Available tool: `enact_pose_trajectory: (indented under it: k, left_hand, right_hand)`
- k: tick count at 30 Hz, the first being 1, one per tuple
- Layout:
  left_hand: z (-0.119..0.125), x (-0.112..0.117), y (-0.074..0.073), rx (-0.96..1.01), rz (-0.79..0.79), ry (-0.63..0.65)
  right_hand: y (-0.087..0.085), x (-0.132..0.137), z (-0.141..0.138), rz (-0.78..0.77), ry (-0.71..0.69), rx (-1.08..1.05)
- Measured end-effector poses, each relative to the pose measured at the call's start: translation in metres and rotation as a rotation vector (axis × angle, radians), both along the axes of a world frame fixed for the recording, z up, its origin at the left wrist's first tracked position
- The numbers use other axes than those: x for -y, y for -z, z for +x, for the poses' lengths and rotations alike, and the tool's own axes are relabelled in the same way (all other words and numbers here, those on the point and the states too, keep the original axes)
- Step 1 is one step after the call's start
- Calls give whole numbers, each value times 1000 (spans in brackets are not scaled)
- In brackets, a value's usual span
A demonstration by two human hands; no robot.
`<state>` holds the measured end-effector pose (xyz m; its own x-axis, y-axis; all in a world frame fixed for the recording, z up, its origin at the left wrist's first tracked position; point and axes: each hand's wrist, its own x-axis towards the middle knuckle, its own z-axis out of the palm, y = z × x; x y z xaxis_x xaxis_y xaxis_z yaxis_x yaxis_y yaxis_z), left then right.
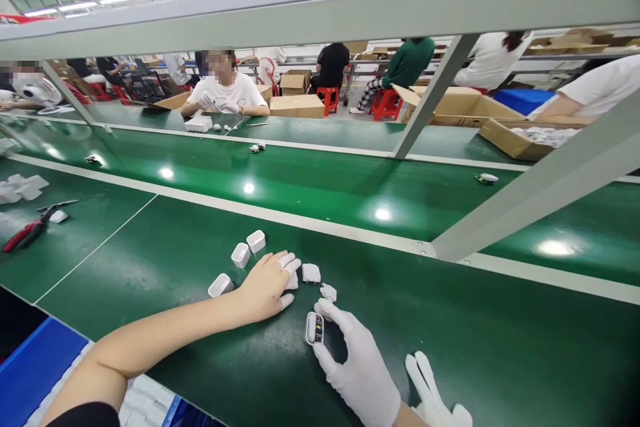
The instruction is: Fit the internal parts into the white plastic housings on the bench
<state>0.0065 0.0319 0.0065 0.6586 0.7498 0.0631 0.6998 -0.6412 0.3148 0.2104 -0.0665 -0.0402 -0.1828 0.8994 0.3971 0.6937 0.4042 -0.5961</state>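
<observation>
Between gloved right fingers [336, 313] — a white case [311, 328].

Left arm [180, 332] outstretched, right fingers [337, 313] pinching.

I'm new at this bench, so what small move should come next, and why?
Perhaps the left hand should pick up the white piece: its fingers are already at it, while the gloved right hand holds the small white case.

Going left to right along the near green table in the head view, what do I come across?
Pliers, nearest white cup, your left hand, your gloved right hand, a loose white glove.
</observation>
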Motion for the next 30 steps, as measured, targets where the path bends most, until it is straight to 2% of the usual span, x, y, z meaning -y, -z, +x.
enact_pose_trajectory:
  k: [3,5,7,9,12,15,23,27,30]
  left_hand:
    - [-3,17,-13,206,11,16]
    - [-2,29,-18,329,-92,59]
    - [2,40,-11,402,-206,108]
    - [8,48,5,449,-282,129]
    - [12,51,30,511,-356,81]
    - [12,50,42,566,-409,35]
    - [12,46,41,582,-408,52]
    - [12,41,39,564,-410,65]
    - [11,37,38,566,-411,92]
  right_hand:
    - [-9,-1,5,182,-14,27]
    - [-18,-4,7,298,-82,47]
    - [-25,-7,6,364,-147,91]
    - [-29,-9,4,395,-182,131]
    - [-27,-9,-2,398,-187,151]
    - [-23,-8,-7,381,-153,189]
    - [-11,-11,-15,329,-124,175]
    - [-16,-20,-2,147,-225,5]
    - [-20,-23,6,154,-285,-1]
